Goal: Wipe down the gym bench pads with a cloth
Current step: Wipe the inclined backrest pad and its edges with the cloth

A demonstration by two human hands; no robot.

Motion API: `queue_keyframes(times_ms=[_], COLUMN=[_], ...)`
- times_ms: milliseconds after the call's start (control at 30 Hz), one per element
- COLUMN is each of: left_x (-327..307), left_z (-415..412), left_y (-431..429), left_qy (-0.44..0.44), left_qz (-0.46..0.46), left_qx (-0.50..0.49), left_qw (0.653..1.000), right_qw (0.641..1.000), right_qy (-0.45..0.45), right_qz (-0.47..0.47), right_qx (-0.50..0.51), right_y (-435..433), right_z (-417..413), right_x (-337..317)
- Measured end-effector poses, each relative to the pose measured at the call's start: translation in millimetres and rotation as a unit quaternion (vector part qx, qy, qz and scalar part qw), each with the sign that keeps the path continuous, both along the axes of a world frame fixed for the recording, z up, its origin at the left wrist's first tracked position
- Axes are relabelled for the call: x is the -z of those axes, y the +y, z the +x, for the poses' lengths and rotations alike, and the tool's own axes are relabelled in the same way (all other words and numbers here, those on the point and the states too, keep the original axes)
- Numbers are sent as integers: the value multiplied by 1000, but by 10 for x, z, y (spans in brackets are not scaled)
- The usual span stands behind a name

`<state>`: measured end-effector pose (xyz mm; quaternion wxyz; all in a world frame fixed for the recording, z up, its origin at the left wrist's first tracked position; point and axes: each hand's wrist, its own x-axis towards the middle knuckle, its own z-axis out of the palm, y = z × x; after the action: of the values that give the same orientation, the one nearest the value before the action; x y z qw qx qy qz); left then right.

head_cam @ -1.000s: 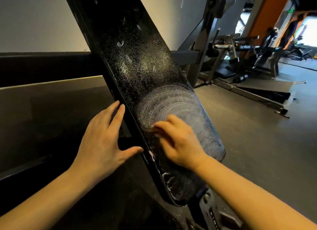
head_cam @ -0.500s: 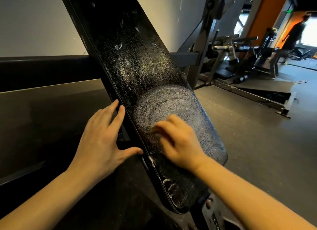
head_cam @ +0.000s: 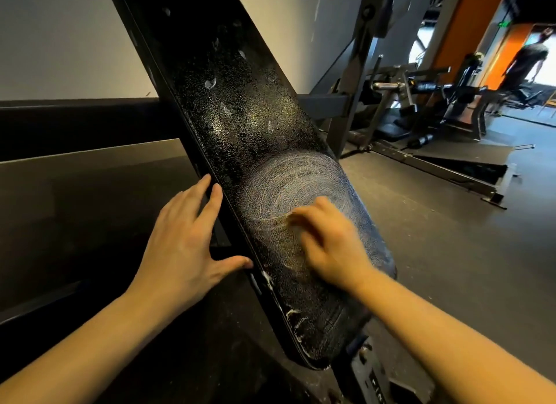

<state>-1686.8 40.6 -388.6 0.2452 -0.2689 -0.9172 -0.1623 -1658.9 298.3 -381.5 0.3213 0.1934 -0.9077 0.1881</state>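
Observation:
A long black bench pad [head_cam: 240, 117] slants from the upper left down to the lower middle, speckled with white foam droplets. A ring of fine circular wipe marks [head_cam: 301, 177] covers its lower part. My right hand [head_cam: 331, 247] lies on the pad just below that ring, blurred by motion. Its fingers curl down over a small cloth [head_cam: 287, 221], which shows only as a brownish smear at the fingertips. My left hand [head_cam: 183, 247] rests flat against the pad's left edge, fingers straight and thumb touching the rim.
The bench's steel upright [head_cam: 358, 72] rises behind the pad and its base [head_cam: 376, 379] sits below. More gym machines [head_cam: 421, 102] stand at the right rear. A person [head_cam: 526, 63] walks by the orange wall. A dark low ledge [head_cam: 90, 168] runs along the left.
My right hand has shifted a little to the right on the pad and is now blurred. My left hand stays on the edge. The person in the background has walked further into view.

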Motion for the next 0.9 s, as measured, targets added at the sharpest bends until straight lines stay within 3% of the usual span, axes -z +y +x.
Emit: queue_keyframes(times_ms=[100,167,233,300,400,467,533,633,700,800,833,900], left_x=[6,8,-1,-13,-24,-38,-39,-49,-55,-52,-51,-53], left_z=[6,9,8,11,17,31,43,53,56,49,53,74], left_y=[19,19,10,8,-1,3,11,12,-1,-12,-11,8], left_qy=[-11,-12,-11,-6,-1,-5,-12,-19,-17,-14,-16,-22], left_qz=[5,-1,-2,-2,-2,3,11,10,7,7,9,8], left_qx=[-7,-6,-7,-4,-1,0,0,2,4,5,4,-1], left_qw=[1000,1000,1000,1000,1000,1000,1000,1000,1000,1000,1000,1000], right_qw=[958,938,960,993,994,998,996,963,976,998,997,998], right_qy=[-21,-23,8,20,-30,-17,-1,6,8,-27,-44,-50], right_qz=[-127,-143,-141,-97,21,22,-51,-150,-148,-33,8,28], right_qx=[255,315,240,69,-106,-53,77,224,158,-37,-60,-3], right_y=[621,449,-101,-611,-530,-91,281,170,-273,-534,-416,31], right_z=[-431,-621,-574,-195,470,498,249,-130,-13,636,795,852], right_x=[-95,-209,-255,-133,157,249,249,126,112,337,426,519])
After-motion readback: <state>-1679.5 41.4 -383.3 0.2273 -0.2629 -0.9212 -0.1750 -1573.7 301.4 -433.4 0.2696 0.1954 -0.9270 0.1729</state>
